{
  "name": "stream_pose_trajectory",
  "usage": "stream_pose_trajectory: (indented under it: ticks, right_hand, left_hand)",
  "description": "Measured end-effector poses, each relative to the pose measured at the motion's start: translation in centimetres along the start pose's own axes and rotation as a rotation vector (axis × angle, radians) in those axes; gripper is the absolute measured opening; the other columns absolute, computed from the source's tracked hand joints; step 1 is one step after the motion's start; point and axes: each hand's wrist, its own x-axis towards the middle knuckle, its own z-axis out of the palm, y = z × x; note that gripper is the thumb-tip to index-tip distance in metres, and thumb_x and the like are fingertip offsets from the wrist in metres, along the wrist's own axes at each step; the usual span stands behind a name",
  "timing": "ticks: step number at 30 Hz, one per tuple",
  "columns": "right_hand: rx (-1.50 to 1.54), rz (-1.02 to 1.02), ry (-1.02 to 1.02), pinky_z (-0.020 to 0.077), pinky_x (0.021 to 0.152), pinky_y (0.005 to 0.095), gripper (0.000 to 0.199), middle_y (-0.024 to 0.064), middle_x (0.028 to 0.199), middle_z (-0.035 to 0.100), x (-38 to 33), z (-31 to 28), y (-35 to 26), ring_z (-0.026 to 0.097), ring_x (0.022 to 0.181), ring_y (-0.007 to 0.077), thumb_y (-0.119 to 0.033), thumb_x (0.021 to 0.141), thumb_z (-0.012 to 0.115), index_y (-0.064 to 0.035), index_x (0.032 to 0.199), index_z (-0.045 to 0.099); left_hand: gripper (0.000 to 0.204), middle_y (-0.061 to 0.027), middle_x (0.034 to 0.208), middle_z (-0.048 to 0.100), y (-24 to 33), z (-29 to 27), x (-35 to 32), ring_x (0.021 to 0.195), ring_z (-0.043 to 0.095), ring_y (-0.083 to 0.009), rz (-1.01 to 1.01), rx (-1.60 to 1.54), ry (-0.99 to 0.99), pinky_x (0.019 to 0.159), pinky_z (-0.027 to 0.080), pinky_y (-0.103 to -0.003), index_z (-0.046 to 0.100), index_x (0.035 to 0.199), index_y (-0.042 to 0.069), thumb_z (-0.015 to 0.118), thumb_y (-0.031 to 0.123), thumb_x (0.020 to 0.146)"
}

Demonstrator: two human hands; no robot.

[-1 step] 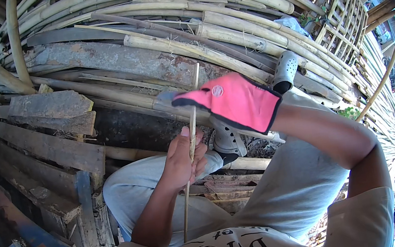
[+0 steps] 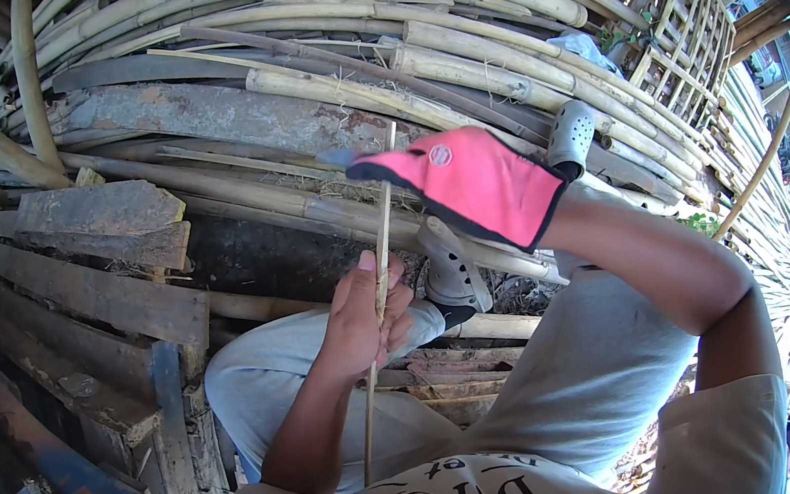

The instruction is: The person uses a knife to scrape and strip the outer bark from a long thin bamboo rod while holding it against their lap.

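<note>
My bare left hand (image 2: 364, 314) is closed round a thin bamboo strip (image 2: 384, 284), thumb along its side. The strip stands slantwise, its lower end against my shirt and its upper end past my other hand. My right hand (image 2: 472, 186), in a pink glove with dark edging, lies across the strip's upper part, farther from my body than the left. Its fingers are bent over and face away, so their grip is hidden. A blurred grey tip (image 2: 334, 157) sticks out to the left of the glove; what it belongs to cannot be made out.
Long bamboo poles (image 2: 451, 67) lie stacked across the far side. Wooden planks (image 2: 98, 289) are piled at the left. A woven bamboo lattice (image 2: 691, 54) leans at the far right. My feet wear grey clogs (image 2: 452, 269), among bamboo pieces on the ground.
My gloved right hand has shifted slightly away from my body along the strip, the grey tip moving with it. My left hand keeps its hold in nearly the same place.
</note>
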Motion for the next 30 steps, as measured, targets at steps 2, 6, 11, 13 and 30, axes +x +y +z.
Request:
stream_pose_trajectory:
  ticks: [2, 6, 11, 13, 30]
  right_hand:
    - [0.03, -0.114, 0.16, 0.0516, 0.061, 0.042, 0.034, 0.02, 0.076, 0.064, 0.6, -2.8, -1.3, 0.063, 0.064, 0.0379, -0.037, 0.093, 0.063, -0.0077, 0.107, 0.072]
    - [0.124, 0.127, 0.002, 0.051, 0.057, 0.0404, 0.054, 0.0123, 0.076, 0.059, -0.5, 0.0, -4.2, 0.063, 0.066, 0.0302, -0.022, 0.087, 0.064, -0.021, 0.14, 0.052]
    - [-0.106, -0.086, 0.147, 0.0495, 0.057, 0.0399, 0.046, 0.0142, 0.075, 0.059, 0.1, -2.6, -3.3, 0.061, 0.065, 0.0312, -0.016, 0.089, 0.061, -0.0205, 0.134, 0.057]
    - [-0.103, 0.051, 0.074, 0.0482, 0.056, 0.0406, 0.056, 0.0135, 0.073, 0.057, -0.6, 0.9, -1.5, 0.06, 0.062, 0.0314, -0.013, 0.085, 0.063, -0.0213, 0.14, 0.052]
    - [0.1, -0.233, 0.11, 0.0483, 0.056, 0.0399, 0.063, 0.0128, 0.072, 0.055, 0.2, -3.5, -2.2, 0.059, 0.061, 0.03, -0.004, 0.086, 0.055, -0.0202, 0.146, 0.046]
  left_hand:
    - [0.046, 0.004, 0.048, 0.03, 0.1, -0.1, -0.2, 0.031, 0.024, -0.0068, 0.012, -0.003, 0.025, 0.032, 0.018, -0.024, 0.041, 0.089, 0.016, 0.027, 0.057, 0.106]
    - [0.046, 0.0037, 0.047, 0.03, -0.3, -0.5, 0.1, 0.03, 0.024, -0.0073, 0.019, -0.053, -0.006, 0.032, 0.018, -0.025, 0.041, 0.09, 0.016, 0.027, 0.057, 0.105]
    - [0.046, 0.004, 0.047, 0.029, 0.3, -0.4, -0.6, 0.029, 0.024, -0.0075, 0.06, -0.006, -0.022, 0.031, 0.017, -0.025, 0.04, 0.089, 0.016, 0.026, 0.057, 0.106]
    - [0.045, 0.0042, 0.046, 0.029, -0.4, -0.5, -0.6, 0.029, 0.023, -0.0074, 0.032, -0.086, -0.077, 0.03, 0.017, -0.024, 0.039, 0.089, 0.016, 0.024, 0.055, 0.106]
    - [0.045, 0.0043, 0.045, 0.028, 0.6, -0.3, -0.5, 0.029, 0.021, -0.0064, -0.004, -0.082, -0.083, 0.029, 0.017, -0.023, 0.038, 0.088, 0.016, 0.021, 0.054, 0.107]
